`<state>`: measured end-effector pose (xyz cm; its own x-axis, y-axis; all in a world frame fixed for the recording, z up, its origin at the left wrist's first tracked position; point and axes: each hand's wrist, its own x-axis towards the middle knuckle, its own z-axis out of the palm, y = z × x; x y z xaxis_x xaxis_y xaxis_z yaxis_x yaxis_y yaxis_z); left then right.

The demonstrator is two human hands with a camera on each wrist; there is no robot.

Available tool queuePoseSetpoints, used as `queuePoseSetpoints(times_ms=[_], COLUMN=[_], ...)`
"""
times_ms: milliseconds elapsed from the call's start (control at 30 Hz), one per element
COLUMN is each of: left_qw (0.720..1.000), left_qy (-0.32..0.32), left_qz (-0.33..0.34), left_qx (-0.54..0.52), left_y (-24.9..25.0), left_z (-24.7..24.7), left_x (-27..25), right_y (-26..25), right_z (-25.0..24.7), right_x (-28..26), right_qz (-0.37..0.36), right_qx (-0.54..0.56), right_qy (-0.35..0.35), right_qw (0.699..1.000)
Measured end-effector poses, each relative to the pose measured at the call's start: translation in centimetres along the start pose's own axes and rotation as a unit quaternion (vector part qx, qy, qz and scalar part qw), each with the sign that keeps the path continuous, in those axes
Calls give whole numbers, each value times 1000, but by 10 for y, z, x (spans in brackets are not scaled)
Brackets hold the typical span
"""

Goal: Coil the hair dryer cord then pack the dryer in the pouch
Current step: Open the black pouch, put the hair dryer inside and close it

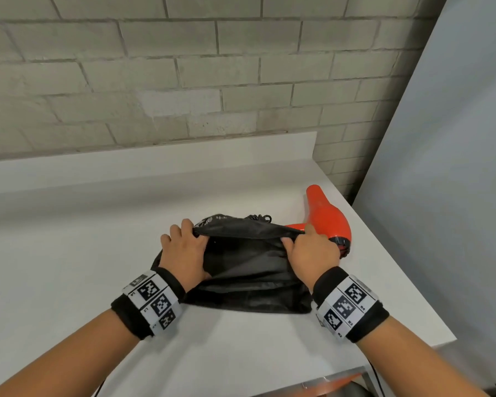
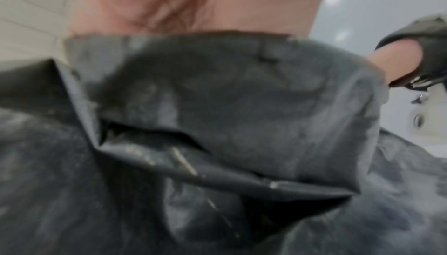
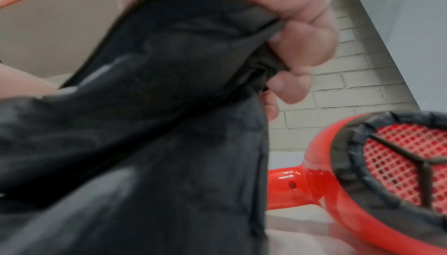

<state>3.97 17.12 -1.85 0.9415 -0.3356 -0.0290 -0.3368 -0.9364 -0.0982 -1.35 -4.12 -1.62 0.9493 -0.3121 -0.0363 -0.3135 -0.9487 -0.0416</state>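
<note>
A black fabric pouch [image 1: 246,270] lies on the white counter [image 1: 98,239]. My left hand [image 1: 184,247] grips the left side of its upper rim, and my right hand [image 1: 307,247] pinches the right side, stretching the mouth taut between them. The red hair dryer [image 1: 324,216] lies just behind and to the right of the pouch, nozzle pointing away. Its rear grille [image 3: 401,163] and handle [image 3: 288,184] show in the right wrist view beside the pouch [image 3: 169,144]. A bit of coiled black cord [image 1: 259,217] peeks out behind the pouch. Pouch fabric [image 2: 217,125] fills the left wrist view.
A grey brick wall [image 1: 184,67] rises behind the counter's raised back lip. A pale panel [image 1: 455,138] stands at the right, past the counter's right edge [image 1: 407,270]. Bare counter stretches to the left and in front of the pouch.
</note>
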Motion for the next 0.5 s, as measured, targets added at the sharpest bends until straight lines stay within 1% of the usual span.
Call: queuePoseSetpoints(times_ms=[67,100,167,233,300,367,433,500], left_qw=[998,995,981,968,972,981,994,1000], left_qy=[-34,-34,14,64,81,98,77,10], left_qz=[20,28,16,-16,-27,-26,-20,-20], left_qx=[-42,-88,-192,-240,-221,-165,-79,-9], left_y=[-3,-4,-6,-10,-13,-11,-7,-3], left_z=[3,5,7,10,11,15,17,20], left_x=[-5,-7,-8,-4,0,0,-6,-15], right_y=[2,3,3,0,-4,-5,-7,-8], right_z=[3,4,7,8,6,3,2,4], right_x=[-2,-4,-11,-17,-22,-26,-29,-31], right_qz=[-4,-15,-40,-64,-80,-86,-77,-55], right_qx=[-20,-36,-69,-79,-81,-78,-73,-82], right_qy=[-24,-36,-47,-41,-28,-25,-39,-56], right_qw=[999,999,996,994,993,993,994,994])
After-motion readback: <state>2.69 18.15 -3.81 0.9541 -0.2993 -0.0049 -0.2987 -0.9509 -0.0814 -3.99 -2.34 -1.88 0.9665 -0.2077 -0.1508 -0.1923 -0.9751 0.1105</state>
